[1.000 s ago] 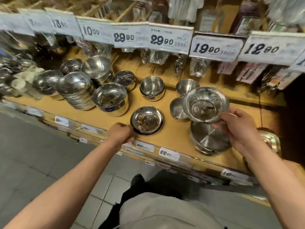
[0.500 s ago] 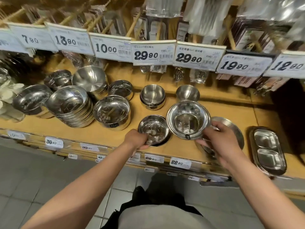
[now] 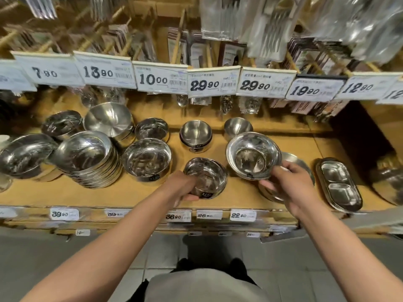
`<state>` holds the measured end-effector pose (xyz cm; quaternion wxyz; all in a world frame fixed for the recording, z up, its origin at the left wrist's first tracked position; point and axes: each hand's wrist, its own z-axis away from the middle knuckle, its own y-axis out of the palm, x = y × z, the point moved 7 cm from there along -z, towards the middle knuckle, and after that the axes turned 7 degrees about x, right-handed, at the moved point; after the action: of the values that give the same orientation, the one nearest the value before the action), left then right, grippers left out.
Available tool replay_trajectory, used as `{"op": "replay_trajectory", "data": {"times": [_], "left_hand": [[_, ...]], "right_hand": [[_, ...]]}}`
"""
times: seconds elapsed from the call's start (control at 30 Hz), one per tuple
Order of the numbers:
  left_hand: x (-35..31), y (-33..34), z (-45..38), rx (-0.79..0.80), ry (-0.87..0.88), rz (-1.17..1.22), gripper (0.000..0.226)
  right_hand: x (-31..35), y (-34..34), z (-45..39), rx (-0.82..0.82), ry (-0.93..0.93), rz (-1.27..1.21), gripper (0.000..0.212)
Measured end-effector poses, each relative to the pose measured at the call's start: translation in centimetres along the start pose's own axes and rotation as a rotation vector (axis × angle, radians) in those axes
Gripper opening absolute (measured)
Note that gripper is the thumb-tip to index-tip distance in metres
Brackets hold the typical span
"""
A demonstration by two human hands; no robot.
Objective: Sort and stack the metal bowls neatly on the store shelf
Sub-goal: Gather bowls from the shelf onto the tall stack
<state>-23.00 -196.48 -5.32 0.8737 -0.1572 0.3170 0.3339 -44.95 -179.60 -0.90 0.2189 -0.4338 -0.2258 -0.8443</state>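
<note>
**2 hands on 2 metal bowls at the shelf front**

Left hand (image 3: 182, 187) grips the near rim of a small steel bowl (image 3: 206, 178) that sits on the wooden shelf (image 3: 135, 195) close to the front edge; fingers curled round the rim, thumb under the near side. A dark sticker shows on the bowl's near wall.

Right hand (image 3: 290, 186) pinches the near right rim of a wider shiny bowl (image 3: 253, 155), thumb on top of the rim, fingers below. This bowl is tilted slightly toward the camera and appears lifted off the shelf; cannot tell for sure if its base touches. Just behind and under the hand lies a flat round steel lid or plate (image 3: 298, 162), partly hidden.

The 2 held bowls are just beside each other, not touching.

Other stock on the shelf: a tall stack of nested bowls (image 3: 87, 160) at left, a deep single bowl (image 3: 147, 160) between that stack and the left hand, a matte bowl pair (image 3: 195, 134) at centre back, a small bowl (image 3: 238, 126) behind the wide one, a large brushed bowl (image 3: 109, 120) at back left. Divided oval trays (image 3: 338, 184) sit stacked at right of the right hand.

Price tags (image 3: 204, 85) hang in a row above; smaller labels (image 3: 242, 215) line the shelf edge.
</note>
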Motion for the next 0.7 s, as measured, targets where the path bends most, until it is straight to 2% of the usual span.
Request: {"op": "replay_trajectory", "data": {"times": [0.13,0.23,0.53,0.7], "left_hand": [[0.6,-1.9,2.4,0.007,0.075,0.101,0.022],[2.4,-3.9,4.1,0.019,0.105,0.239,0.03],[9.7,-7.4,5.2,-0.173,0.039,0.418,0.034],[11.3,-7.5,6.0,-0.206,0.036,0.487,0.03]], "right_hand": [[0.1,0.9,-1.5,-0.006,-0.025,0.001,0.024],[-1.4,3.1,-2.8,0.055,-0.016,0.055,0.022],[-6.9,6.9,-5.2,0.122,0.107,0.386,0.005],[-7.0,7.5,-5.3,0.155,0.05,0.581,0.016]]}}
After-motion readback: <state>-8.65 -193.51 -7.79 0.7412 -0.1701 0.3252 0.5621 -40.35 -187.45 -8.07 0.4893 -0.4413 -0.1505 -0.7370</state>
